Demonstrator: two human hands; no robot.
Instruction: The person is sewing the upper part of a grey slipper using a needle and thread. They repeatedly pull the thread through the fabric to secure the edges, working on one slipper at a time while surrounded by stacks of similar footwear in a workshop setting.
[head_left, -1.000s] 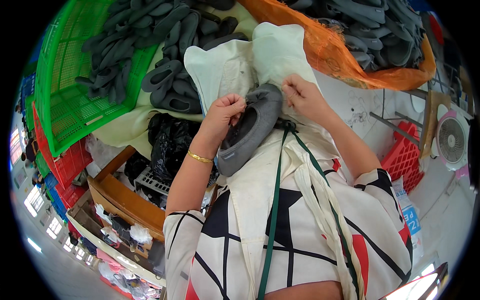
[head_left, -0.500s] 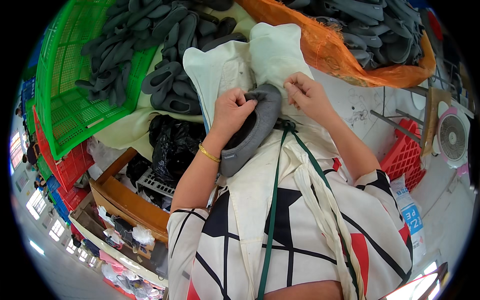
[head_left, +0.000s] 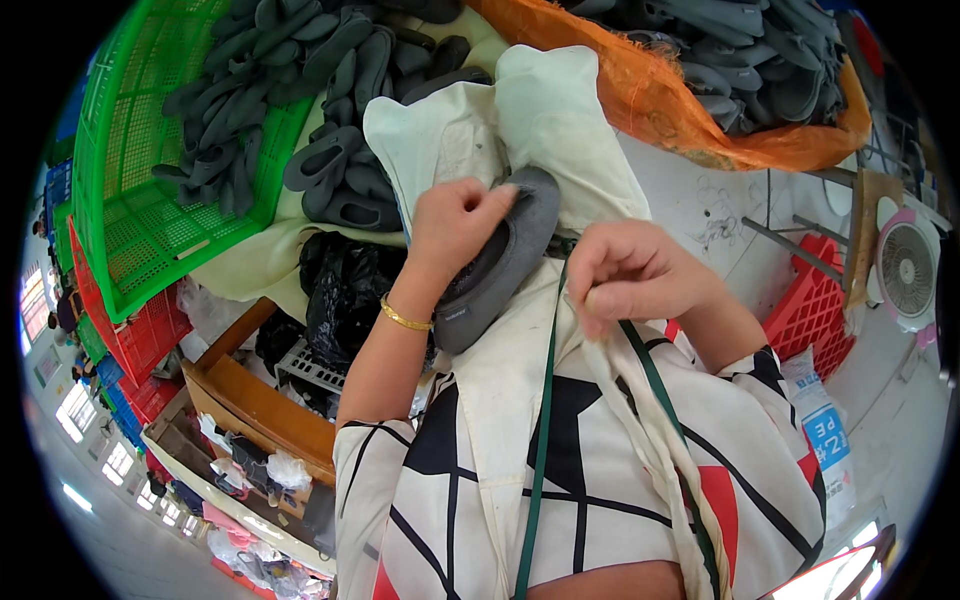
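Observation:
A dark grey slip-on shoe [head_left: 538, 215] lies tilted over my lap, its opening facing up and to the left. My left hand [head_left: 450, 225] grips its upper rim, thumb along the edge and fingers curled inside. Nearer to me and to the right, my right hand [head_left: 640, 275] is raised above the cream apron [head_left: 510, 400], apart from the shoe. Its thumb and fingers are pinched together; whatever may be between them is too small to make out. Beyond the shoe, pale cloth covers [head_left: 555, 120] lie over my legs.
A green plastic crate [head_left: 130, 180] at the far left spills grey shoes [head_left: 350, 60]. More shoes fill an orange sack [head_left: 660, 110] at the far right. Black plastic bags [head_left: 350, 290] and a wooden drawer [head_left: 260, 400] stand left. A fan [head_left: 905, 265] and red crate [head_left: 810, 300] are right.
My right hand has moved away from the shoe, toward me and slightly right, still pinched. My left hand keeps its grip, and the shoe has turned a little more upright.

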